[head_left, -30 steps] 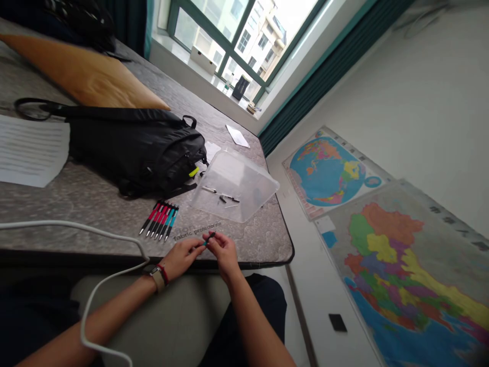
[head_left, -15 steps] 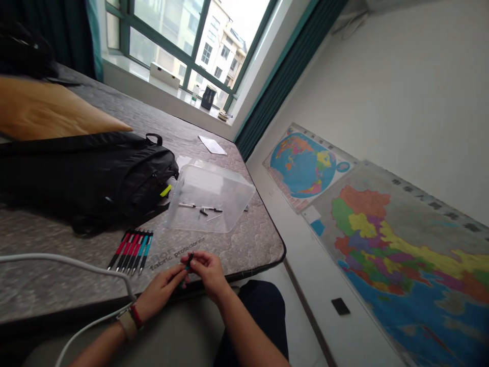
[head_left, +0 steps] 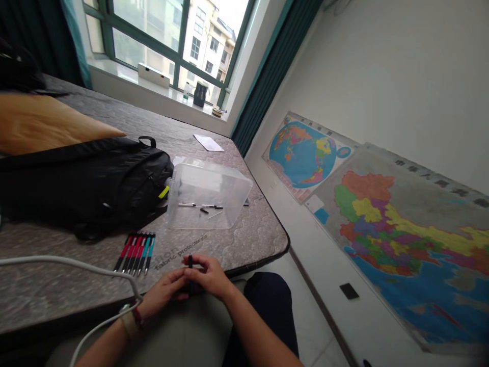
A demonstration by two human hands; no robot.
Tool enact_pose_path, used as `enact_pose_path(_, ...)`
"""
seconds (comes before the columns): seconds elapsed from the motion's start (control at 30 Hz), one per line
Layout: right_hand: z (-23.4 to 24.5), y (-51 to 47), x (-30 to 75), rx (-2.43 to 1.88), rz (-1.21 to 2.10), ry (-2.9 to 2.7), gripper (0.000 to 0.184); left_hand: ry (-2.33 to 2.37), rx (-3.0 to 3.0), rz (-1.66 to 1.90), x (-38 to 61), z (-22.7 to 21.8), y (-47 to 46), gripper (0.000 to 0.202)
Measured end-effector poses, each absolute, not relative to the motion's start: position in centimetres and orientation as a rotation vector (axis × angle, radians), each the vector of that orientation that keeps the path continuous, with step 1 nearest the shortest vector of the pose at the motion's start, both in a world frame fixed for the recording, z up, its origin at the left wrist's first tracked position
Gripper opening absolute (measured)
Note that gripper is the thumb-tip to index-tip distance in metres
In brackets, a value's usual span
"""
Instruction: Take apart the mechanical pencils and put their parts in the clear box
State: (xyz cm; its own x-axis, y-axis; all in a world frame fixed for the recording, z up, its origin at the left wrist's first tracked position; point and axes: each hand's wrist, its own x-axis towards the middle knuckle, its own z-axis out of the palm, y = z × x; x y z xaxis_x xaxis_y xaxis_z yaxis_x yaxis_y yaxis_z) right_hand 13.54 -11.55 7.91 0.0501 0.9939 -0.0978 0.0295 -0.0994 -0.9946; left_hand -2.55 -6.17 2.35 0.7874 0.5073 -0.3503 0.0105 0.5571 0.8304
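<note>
Fingers [head_left: 200, 266] hide most of the pen [head_left: 190, 261].

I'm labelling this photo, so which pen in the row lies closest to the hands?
The teal pen at the row's right end, nearest the left hand; the others lie farther off, the red ones farthest.

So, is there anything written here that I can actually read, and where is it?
"fabric protector", printed on the mattress, with a blurred word before it.
Lettering on the world map: too small to read.
Lettering along the top of the larger map: too small to read.
</note>
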Motion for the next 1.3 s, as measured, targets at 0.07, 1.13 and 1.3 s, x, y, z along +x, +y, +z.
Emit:
enact_pose_path(0.07,8.8,-12.0,13.7,-1.291,1.284,-1.184,0.038,0.578,0.878,0.318,-2.6,2.6,-6.2,0.048)
enact_pose_path(1.13,7.0,-13.7,13.1,-1.507,0.836,-1.12,0.027,0.661,1.391,0.465,-2.0,3.1,-7.6,0.046)
enact_pose_path(1.3,6.9,-13.6,13.4,-1.36,1.052,-1.001,0.043,0.7,1.436,0.545,-1.9,2.9,-7.4,0.038)
